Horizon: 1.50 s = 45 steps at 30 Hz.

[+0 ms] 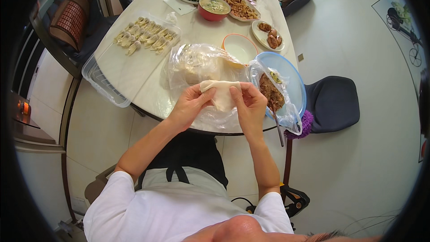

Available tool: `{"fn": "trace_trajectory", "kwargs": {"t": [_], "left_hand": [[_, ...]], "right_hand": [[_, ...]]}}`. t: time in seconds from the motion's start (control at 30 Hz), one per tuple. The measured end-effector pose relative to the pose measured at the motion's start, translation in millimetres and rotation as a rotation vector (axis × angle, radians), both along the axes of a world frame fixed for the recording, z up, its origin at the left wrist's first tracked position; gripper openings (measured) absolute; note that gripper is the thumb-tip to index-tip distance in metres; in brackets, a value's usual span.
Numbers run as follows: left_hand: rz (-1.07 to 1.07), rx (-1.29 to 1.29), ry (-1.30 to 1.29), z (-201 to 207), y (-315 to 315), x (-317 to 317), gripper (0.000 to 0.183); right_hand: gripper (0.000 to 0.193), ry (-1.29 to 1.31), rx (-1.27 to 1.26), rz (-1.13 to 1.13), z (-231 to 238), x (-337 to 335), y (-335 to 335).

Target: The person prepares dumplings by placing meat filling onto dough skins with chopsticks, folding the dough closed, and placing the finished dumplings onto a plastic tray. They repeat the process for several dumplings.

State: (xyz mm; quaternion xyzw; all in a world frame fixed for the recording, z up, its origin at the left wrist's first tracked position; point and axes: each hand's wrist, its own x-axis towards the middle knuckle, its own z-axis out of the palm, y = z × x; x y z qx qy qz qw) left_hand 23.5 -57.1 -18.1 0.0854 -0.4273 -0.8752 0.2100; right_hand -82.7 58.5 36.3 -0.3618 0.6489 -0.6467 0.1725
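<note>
A pale, floury dough wrapper is held up between my two hands at the table's near edge. My left hand pinches its left side with thumb and fingers. At its right side my right hand grips it the same way. Just beyond lies a clear plastic bag around a stack of pale wrappers. To the right, a blue basin holds an opened plastic bag of brown minced filling, with a thin stick-like utensil leaning out of it.
Several folded dumplings sit on a clear tray at the left; another clear plastic container overhangs the table edge. Beyond are an orange-rimmed bowl, a red soup bowl and several plates of food. A dark chair stands at the right.
</note>
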Motion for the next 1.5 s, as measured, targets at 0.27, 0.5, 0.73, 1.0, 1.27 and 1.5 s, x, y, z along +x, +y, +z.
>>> {"fn": "trace_trajectory", "kwargs": {"t": [0.27,0.5,0.73,1.0,1.27,1.5], "left_hand": [[-0.075,0.089,0.03,7,-2,3,0.033],[-0.073,0.06,0.072,9,2,2,0.044],[-0.177,0.083,0.032,7,1,3,0.038],[-0.172,0.12,0.018,-12,-7,4,0.027],[-0.323,0.645,0.321,-16,1,-9,0.041],[-0.338,0.919,0.429,14,9,-5,0.063]], "right_hand": [[0.02,-0.15,-0.062,0.058,7,-10,-1],[0.02,-0.215,-0.078,0.107,10,-11,-3],[0.02,-0.255,-0.095,0.089,12,-14,-2],[0.017,-0.192,-0.085,0.031,16,-16,-4],[0.016,-0.179,0.023,0.246,36,5,-17],[0.018,0.276,0.127,0.018,5,-19,-16]]}}
